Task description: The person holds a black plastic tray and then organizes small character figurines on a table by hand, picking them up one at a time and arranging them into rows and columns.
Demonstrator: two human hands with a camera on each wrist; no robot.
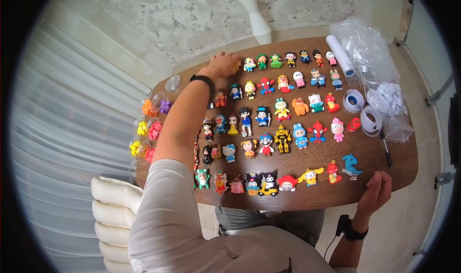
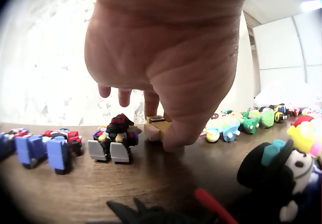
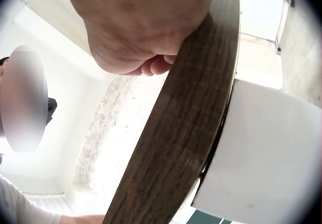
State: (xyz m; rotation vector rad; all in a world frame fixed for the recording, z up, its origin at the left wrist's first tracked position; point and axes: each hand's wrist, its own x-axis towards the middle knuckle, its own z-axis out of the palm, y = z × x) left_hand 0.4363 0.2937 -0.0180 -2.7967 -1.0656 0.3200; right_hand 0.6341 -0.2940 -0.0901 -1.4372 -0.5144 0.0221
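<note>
At the far left of the table, my left hand (image 1: 222, 65) reaches to the back row of small rubber figurines. Its thumb and a finger pinch a yellow figurine (image 2: 160, 126), close over the wood; most of it is hidden by the hand. Beside it stand a dark-haired figurine with grey feet (image 2: 116, 139) and a white, yellow and blue figurine (image 1: 248, 64). My right hand (image 1: 375, 192) rests at the near right edge of the table, fingers loosely curled and holding nothing. Nearest to it are a blue dinosaur figurine (image 1: 352, 166) and a black pen (image 1: 385, 150).
Several rows of figurines cover the brown table (image 1: 307, 189). Clear cups with coloured bows (image 1: 150, 107) stand at the left edge. On the right lie a white paper roll (image 1: 340, 55), rolls of tape (image 1: 353, 101) and clear plastic bags (image 1: 367, 47).
</note>
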